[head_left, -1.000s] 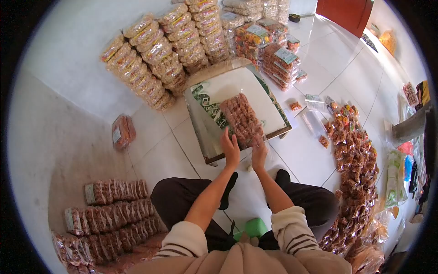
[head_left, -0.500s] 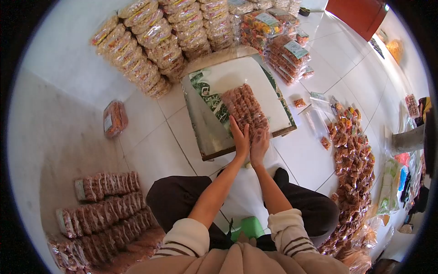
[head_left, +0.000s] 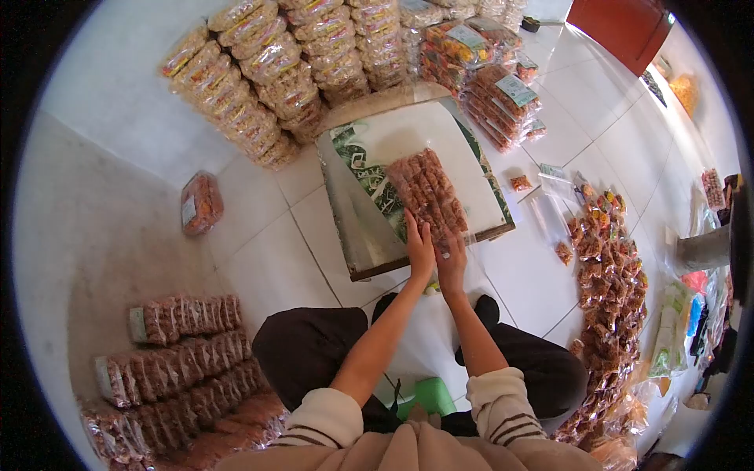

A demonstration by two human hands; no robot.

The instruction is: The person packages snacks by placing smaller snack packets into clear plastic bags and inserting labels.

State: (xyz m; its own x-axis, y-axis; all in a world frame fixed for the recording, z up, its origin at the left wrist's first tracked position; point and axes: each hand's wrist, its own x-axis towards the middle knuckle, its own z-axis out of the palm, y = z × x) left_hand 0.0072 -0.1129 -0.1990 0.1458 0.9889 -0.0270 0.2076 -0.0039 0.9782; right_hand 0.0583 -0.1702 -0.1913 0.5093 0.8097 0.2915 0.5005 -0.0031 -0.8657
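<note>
A clear plastic bag packed with rows of brown snacks (head_left: 426, 188) lies on a low board-topped table (head_left: 416, 125) in front of me. My left hand (head_left: 421, 253) is at the bag's near left corner, its fingers along the side and its thumb on top. My right hand (head_left: 451, 271) holds the near end of the bag, where loose plastic shows; its fingertips are partly hidden. Right of the table lie a small snack packet (head_left: 520, 183) and a flat clear plastic sleeve (head_left: 550, 216).
Stacked bags of pale round snacks (head_left: 259, 71) stand behind the table, beside labelled packs (head_left: 503, 98). Filled brown packs (head_left: 184, 357) line the left floor; one pack (head_left: 202, 204) lies by the wall. Many small packets (head_left: 609, 290) are heaped right. A green object (head_left: 430, 396) sits between my legs.
My right hand has drawn back slightly toward me, from on top of the bag to its near end. My left hand has shifted slightly toward me along the bag's side.
</note>
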